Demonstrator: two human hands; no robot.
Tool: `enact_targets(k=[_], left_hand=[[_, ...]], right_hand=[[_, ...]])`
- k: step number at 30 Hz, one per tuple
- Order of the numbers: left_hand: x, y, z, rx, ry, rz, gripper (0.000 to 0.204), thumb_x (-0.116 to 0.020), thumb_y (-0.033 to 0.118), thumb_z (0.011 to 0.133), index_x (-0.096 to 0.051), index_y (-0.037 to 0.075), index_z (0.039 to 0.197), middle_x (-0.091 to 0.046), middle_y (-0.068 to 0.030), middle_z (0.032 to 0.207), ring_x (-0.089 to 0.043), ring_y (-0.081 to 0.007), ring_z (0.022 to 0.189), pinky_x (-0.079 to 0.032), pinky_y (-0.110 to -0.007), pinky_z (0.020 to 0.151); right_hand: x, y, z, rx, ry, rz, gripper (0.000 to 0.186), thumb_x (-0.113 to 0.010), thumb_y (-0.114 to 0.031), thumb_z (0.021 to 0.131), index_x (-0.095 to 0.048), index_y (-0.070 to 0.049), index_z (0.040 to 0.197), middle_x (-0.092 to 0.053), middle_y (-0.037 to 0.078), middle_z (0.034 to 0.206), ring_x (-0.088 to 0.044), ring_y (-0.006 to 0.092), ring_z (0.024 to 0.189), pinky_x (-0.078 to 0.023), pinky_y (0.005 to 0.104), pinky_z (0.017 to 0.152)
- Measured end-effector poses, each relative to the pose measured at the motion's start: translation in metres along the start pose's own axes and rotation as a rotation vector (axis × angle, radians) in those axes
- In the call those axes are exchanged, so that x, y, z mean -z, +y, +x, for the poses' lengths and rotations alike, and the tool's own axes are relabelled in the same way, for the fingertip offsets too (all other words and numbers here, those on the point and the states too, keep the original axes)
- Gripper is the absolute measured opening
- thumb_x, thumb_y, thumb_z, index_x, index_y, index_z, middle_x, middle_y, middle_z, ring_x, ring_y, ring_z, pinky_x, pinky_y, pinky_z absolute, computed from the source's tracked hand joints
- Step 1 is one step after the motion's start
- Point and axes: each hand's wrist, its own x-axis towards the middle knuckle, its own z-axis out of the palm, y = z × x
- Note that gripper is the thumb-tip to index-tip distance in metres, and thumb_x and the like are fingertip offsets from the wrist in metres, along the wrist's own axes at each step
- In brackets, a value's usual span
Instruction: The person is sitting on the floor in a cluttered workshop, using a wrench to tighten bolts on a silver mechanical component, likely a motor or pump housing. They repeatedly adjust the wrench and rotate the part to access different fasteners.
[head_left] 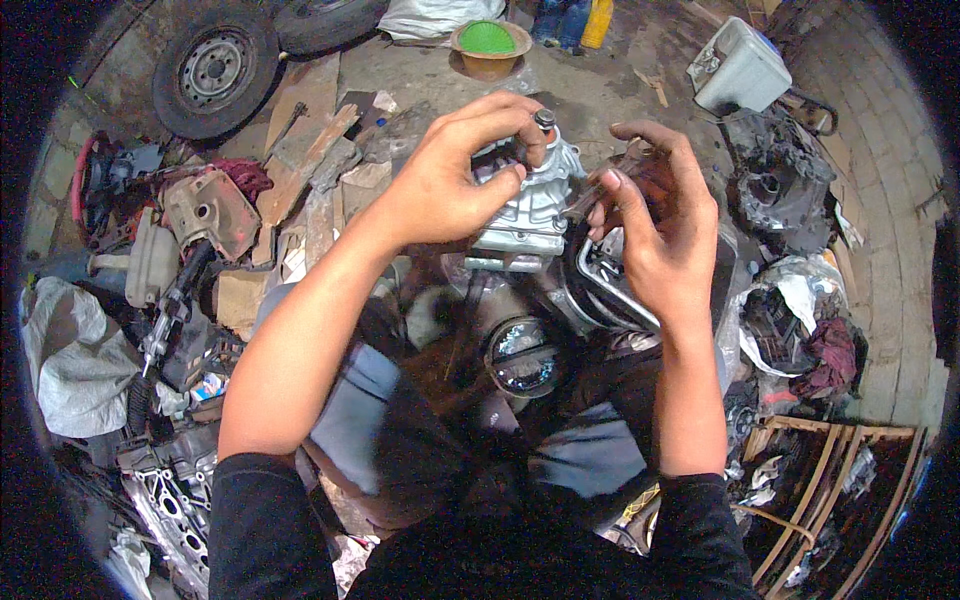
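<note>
A silvery cast-metal housing point(523, 215) with ribs and a flanged lower edge stands in front of me, between my knees. My left hand point(480, 165) is curled over its upper left side, thumb and fingers bent against it. Right at those fingertips sits a small round metal piece point(545, 118) on top of the housing. My right hand point(668, 215) is just to the right of the housing, its fingers dark with grime and bent. A thin, blurred item shows at its thumb and lower fingertips; I cannot make out what it is.
Below the housing is a round container point(525, 357) with dark, shiny contents. A wheel point(213, 75) lies at the far left, a bowl with a green strainer point(488, 38) at the back. Engine parts point(775, 180) and a grey-white bin point(745, 70) are at right, a wooden rack point(830, 490) lower right.
</note>
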Motion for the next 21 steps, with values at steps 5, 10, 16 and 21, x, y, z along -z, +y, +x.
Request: enact_targets(k=[5,10,16,21], left_hand=[[0.0038,0.0000,-0.0019,0.081,-0.072,-0.003,0.015,-0.066,0.007,0.080,-0.064,0.001,0.094,-0.064,-0.0185,0.126,-0.059,-0.0313,0.125,-0.042,-0.042,0.109],[0.0000,0.0005,0.0003,-0.025,0.009,0.017,0.018,-0.061,-0.001,0.072,-0.063,0.001,0.090,-0.066,-0.0176,0.106,-0.063,-0.0351,0.112,-0.049,-0.042,0.099],[0.0004,0.0025,-0.0003,0.010,0.000,-0.006,0.019,-0.060,-0.001,0.072,-0.063,0.001,0.090,-0.065,-0.0176,0.107,-0.063,-0.0348,0.112,-0.049,-0.042,0.099],[0.0054,0.0004,-0.0006,0.078,-0.097,0.004,0.019,-0.064,0.005,0.077,-0.064,0.000,0.095,-0.064,-0.0196,0.128,-0.058,-0.0323,0.127,-0.041,-0.043,0.110]], right_hand=[[0.0007,-0.0051,-0.0012,-0.027,-0.012,0.033,0.035,-0.064,0.008,0.091,-0.060,-0.002,0.124,-0.071,0.010,0.093,-0.066,0.0107,0.069,-0.052,0.0276,0.060],[0.0008,-0.0039,-0.0005,0.009,-0.011,-0.035,0.034,-0.064,0.008,0.091,-0.061,-0.002,0.123,-0.072,0.009,0.088,-0.065,0.0100,0.066,-0.052,0.0275,0.058],[-0.0030,-0.0070,-0.0021,0.017,-0.009,-0.071,0.032,-0.070,0.003,0.089,-0.063,-0.004,0.119,-0.074,0.011,0.091,-0.069,0.0129,0.068,-0.054,0.0288,0.061],[-0.0066,0.0002,-0.0033,0.077,0.037,-0.208,0.032,-0.078,-0.005,0.086,-0.064,-0.006,0.115,-0.073,0.013,0.091,-0.073,0.0194,0.074,-0.055,0.0321,0.066]])
